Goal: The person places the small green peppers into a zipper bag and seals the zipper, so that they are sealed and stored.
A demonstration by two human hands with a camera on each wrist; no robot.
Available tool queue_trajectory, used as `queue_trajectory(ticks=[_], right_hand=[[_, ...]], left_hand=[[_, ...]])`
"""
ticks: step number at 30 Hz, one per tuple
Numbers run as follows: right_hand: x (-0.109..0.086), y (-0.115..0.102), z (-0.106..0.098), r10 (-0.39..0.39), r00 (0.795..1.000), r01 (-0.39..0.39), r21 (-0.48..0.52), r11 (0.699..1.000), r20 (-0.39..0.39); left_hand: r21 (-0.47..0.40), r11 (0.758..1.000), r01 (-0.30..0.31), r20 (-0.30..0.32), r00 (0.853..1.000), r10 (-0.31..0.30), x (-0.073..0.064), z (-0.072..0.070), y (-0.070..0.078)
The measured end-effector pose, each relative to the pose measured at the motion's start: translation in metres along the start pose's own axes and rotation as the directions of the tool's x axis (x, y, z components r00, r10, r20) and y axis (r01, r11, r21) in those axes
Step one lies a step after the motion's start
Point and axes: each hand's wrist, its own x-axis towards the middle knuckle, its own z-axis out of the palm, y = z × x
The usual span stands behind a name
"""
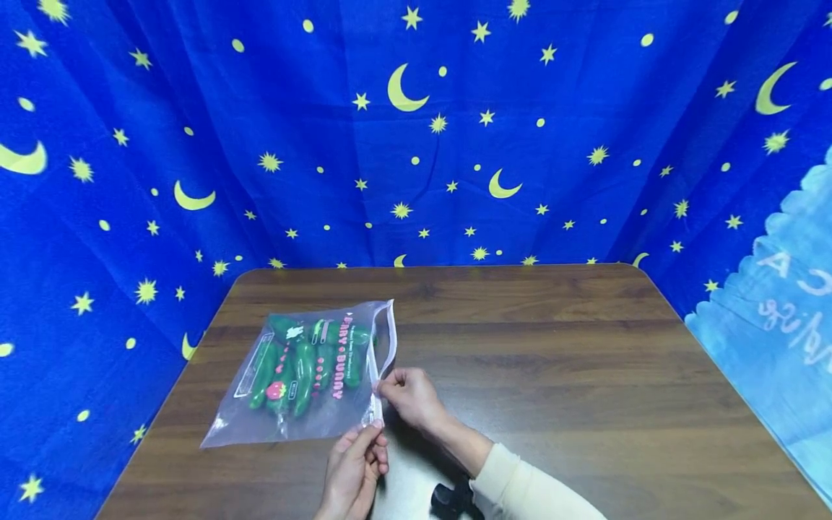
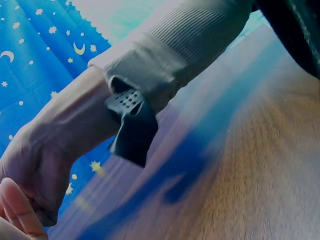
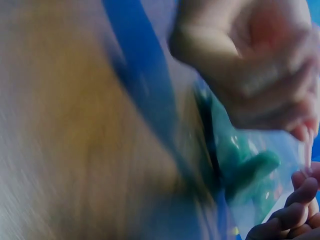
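A clear zip bag (image 1: pixel 305 426) printed with pink lettering lies on the table, holding several long, shiny green things (image 1: pixel 302 379) that look like cucumbers. Its white zip strip (image 1: pixel 392 328) runs along the right side, and the two edges stand apart at the far end. My left hand (image 1: pixel 354 466) pinches the near end of the strip between thumb and fingers. Just beyond it, my right hand (image 1: pixel 412 397) pinches the strip further along. The right wrist view shows both the blurred right hand (image 3: pixel 265 75) and left fingers (image 3: pixel 295 215) at the bag's edge.
The brown wooden table (image 1: pixel 552 361) stands against blue curtains (image 1: pixel 455 144) with yellow moons and stars. A light blue cloth (image 1: pixel 780 325) hangs at the right. A black object (image 1: pixel 451 498) shows by the right sleeve (image 1: pixel 520 484).
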Motion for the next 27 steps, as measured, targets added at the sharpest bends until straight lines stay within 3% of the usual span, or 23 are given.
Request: queue_trajectory(ticks=[15,27], right_hand=[[0.036,-0.009,-0.008,-0.014,1.0,0.014,-0.014,1.0,-0.012],[0.055,-0.011,-0.012,0.021,1.0,-0.021,-0.027,0.999,-0.018]], left_hand=[[0.016,1.0,-0.013,0.024,1.0,0.013,-0.003,-0.001,-0.003],[0.048,0.999,0.02,-0.031,0.999,-0.019,-0.005,-0.003,-0.008]])
